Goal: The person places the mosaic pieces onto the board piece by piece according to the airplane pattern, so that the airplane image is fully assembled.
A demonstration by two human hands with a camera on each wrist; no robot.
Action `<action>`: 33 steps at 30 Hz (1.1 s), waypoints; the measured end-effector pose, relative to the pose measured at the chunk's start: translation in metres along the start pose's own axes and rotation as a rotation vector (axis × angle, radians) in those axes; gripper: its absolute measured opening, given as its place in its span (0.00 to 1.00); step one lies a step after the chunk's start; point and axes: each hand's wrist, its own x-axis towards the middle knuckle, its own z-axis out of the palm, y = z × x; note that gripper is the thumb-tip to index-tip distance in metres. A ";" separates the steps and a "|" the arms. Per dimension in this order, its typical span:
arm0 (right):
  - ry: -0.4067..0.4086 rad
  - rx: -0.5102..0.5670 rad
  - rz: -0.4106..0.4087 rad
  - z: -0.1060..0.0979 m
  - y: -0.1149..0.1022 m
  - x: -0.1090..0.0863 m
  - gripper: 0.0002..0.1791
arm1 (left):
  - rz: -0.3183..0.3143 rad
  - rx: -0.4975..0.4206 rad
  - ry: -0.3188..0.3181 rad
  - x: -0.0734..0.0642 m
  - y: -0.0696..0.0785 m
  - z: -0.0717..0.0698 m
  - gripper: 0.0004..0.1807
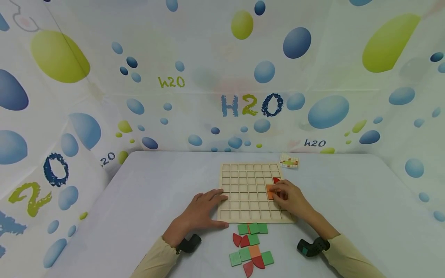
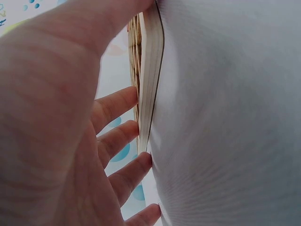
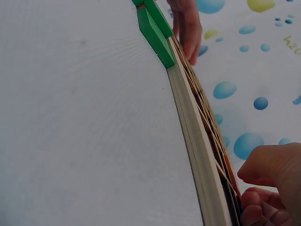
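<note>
My left hand [image 1: 205,210] lies with spread fingers at the left edge of the wooden grid board [image 1: 243,197]. Its fingertips touch the rim, with the thumb by the near left corner; the left wrist view shows them along the board's side. Over the right part of the board is my right hand [image 1: 292,197], fingers bent and fingertips right at orange tiles [image 1: 269,188] in the grid. I cannot tell whether they pinch a tile. Just beyond those fingers a red quarter-round piece [image 1: 276,180] shows, partly covered.
Near the board's front edge lie loose green tiles [image 1: 267,257], red quarter-round pieces [image 1: 248,269] and an orange square [image 1: 255,251]. Two green tiles [image 3: 157,40] show by the rim in the right wrist view. A small pattern card [image 1: 289,161] lies behind the board's far right corner.
</note>
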 end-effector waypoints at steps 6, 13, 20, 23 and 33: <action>0.000 0.008 0.003 -0.001 -0.001 0.000 0.10 | 0.009 -0.007 0.002 -0.001 0.001 -0.001 0.41; -0.004 0.019 -0.032 0.000 -0.003 0.000 0.09 | 0.014 -0.012 0.005 -0.001 0.000 0.000 0.41; -0.039 0.060 -0.032 0.002 -0.010 0.000 0.07 | 0.016 -0.016 0.004 -0.001 -0.001 0.000 0.41; -0.069 0.073 -0.005 0.003 -0.016 0.000 0.07 | 0.017 -0.014 0.001 0.000 0.000 -0.001 0.41; -0.159 0.100 -0.004 0.007 -0.028 -0.002 0.06 | 0.019 -0.025 0.013 0.000 0.000 0.000 0.41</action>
